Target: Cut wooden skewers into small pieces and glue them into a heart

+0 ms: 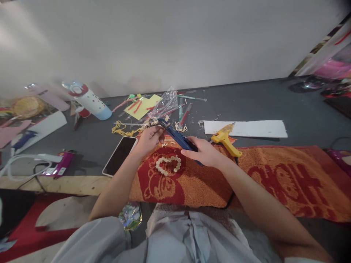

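Note:
My right hand (201, 152) is wrapped round a long dark blue hand tool (179, 138) with a metal tip; its exact kind is unclear. The tool slants up and left toward my left hand (152, 138). Fingers of that hand are pinched together close to the metal end, and what is between them is too small to make out. Below both hands, a heart-shaped outline of small cream pieces (164, 171) lies on the orange and red towel (208, 186). Short loose cream bits (182, 128) are scattered beyond the tool's tip.
A yellow glue gun (226, 140) rests by a white strip (246, 128) on the right. To the left lie a phone (119, 156), yellow string (119, 128) and a bottle (91, 102). Yellow paper (141, 107) and crumpled clear plastic (167, 102) are farther back.

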